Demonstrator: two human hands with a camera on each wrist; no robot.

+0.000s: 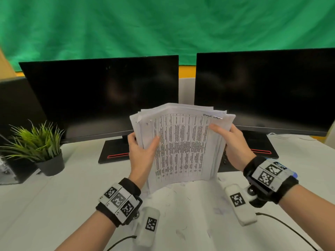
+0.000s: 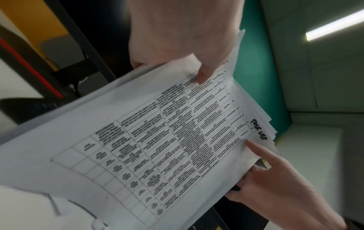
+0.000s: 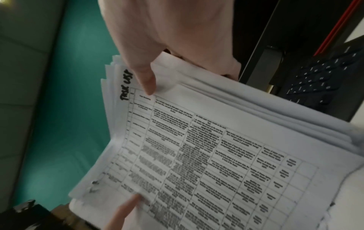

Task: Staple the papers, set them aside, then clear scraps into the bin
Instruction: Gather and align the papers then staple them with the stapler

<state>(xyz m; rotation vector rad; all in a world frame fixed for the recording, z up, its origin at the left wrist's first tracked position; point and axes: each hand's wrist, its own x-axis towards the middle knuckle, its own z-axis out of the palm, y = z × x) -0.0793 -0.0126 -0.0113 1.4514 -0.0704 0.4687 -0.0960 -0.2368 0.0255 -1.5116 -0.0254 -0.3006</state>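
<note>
A thick stack of white papers [image 1: 183,145] stands nearly upright on the white desk [image 1: 54,196], its lower edge touching the surface. The top sheet carries a printed table and a handwritten heading. My left hand [image 1: 143,151] grips the stack's left edge, thumb on the front. My right hand [image 1: 228,138] grips the right edge, thumb on the front near the top. The left wrist view shows the papers [image 2: 157,140] pinched under my left hand [image 2: 197,68]. The right wrist view shows the papers [image 3: 216,155] under my right hand [image 3: 157,62]. Small staples and paper scraps [image 1: 183,230] lie on the desk below the stack.
Two dark monitors [image 1: 101,95] [image 1: 264,89] stand behind the papers on black bases. A potted plant [image 1: 39,147] sits at the left beside a black box [image 1: 10,160]. A dark keyboard [image 3: 319,84] lies behind the stack. Cables [image 1: 290,230] trail from my wrists.
</note>
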